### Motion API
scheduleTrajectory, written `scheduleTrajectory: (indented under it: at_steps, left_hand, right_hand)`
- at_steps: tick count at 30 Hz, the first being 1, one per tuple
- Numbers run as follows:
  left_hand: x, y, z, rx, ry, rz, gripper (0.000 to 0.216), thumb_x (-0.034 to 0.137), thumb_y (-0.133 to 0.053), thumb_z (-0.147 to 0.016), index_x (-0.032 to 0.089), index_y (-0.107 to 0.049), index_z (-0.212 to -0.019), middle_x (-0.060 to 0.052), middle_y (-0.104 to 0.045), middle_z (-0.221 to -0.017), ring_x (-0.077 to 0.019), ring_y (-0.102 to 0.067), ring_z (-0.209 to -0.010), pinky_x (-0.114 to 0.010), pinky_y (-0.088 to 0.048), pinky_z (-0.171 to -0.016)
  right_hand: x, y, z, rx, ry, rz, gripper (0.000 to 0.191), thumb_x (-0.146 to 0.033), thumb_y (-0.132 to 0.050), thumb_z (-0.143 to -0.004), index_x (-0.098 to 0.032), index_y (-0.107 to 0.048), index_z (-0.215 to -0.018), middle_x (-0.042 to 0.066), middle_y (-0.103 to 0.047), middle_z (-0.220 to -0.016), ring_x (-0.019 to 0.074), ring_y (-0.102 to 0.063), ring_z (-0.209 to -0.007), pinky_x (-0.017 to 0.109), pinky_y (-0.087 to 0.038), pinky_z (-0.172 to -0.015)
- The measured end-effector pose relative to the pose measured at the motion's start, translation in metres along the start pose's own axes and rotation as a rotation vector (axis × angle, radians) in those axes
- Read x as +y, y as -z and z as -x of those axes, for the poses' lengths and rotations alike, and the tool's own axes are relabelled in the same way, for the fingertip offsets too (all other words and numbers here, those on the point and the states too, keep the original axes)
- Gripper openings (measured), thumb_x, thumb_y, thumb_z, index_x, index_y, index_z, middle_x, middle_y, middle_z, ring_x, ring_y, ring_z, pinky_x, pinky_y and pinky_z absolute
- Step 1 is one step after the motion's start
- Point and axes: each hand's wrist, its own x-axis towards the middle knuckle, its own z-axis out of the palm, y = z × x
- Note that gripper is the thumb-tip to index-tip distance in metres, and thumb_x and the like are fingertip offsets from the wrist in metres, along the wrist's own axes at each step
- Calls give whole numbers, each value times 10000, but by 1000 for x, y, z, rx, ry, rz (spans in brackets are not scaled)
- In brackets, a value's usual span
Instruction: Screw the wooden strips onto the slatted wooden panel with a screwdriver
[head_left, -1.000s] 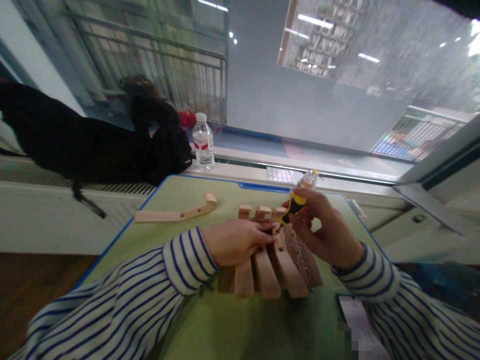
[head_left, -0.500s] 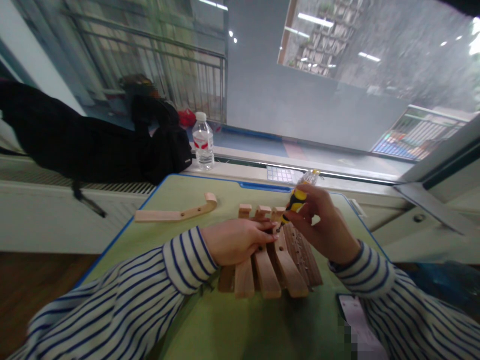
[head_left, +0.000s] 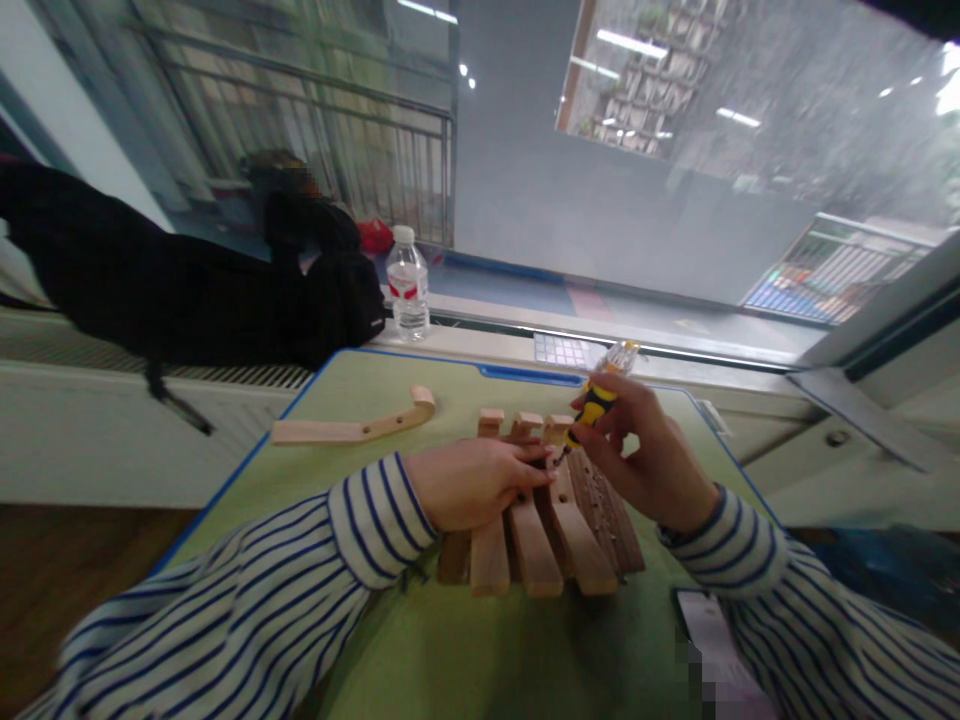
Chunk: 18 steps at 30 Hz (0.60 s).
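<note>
My right hand (head_left: pixel 646 440) is closed round a yellow-and-black screwdriver (head_left: pixel 598 402), held tilted. Its tip points down at a pale curved wooden piece (head_left: pixel 581 550), the rightmost of three side by side on a dark brown board (head_left: pixel 622 535). My left hand (head_left: pixel 480 483) lies across these pieces, with its fingertips pressed on the rightmost one beside the screwdriver tip. Whether those fingertips pinch a screw, I cannot make out. Small metal bits are scattered on the board's right part. A fourth curved wooden piece (head_left: pixel 352 430) with two holes lies apart at the table's far left.
The green table (head_left: pixel 405 640) has a blue edge. A phone (head_left: pixel 709 640) lies by my right forearm. Beyond the table, a water bottle (head_left: pixel 409 290) and a black bag (head_left: pixel 202 290) sit on the window ledge. A pale gridded sheet (head_left: pixel 562 348) lies there too.
The screwdriver has turned slightly and shifted a little in my right hand's fingers. My left hand and the wooden pieces stay where they were.
</note>
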Motion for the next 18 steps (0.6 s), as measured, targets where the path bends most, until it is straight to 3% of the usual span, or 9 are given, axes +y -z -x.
scheduleTrajectory:
  at_steps: [4,9,18]
  left_hand:
    - [-1,0,0,14,-18,24,407,97,-441,-875,225,-537,-1249,-41,-388,-1417,-194,-381,-1297,-338,-289,-1103]
    - [-1,0,1,-15,10,0,415,127,-418,-894,239,-494,-1286,-24,-356,-1437,-202,-378,-1296,-351,-289,-1096]
    - [1,1,1,-35,2,-30,424,114,-418,-881,221,-501,-1283,-38,-345,-1443,-211,-375,-1298,-355,-292,-1094]
  right_hand:
    - [1,2,3,-38,-7,-44,515,-193,-532,-823,-234,-320,-1291,91,-589,-1087,122,-600,-651,270,-485,-520]
    - [2,1,3,-23,-19,-65,508,-211,-560,-824,-247,-328,-1275,73,-605,-1050,96,-575,-580,256,-474,-488]
    - [0,0,1,49,7,9,439,-258,-579,-826,-232,-383,-1218,54,-571,-985,110,-565,-642,279,-502,-556]
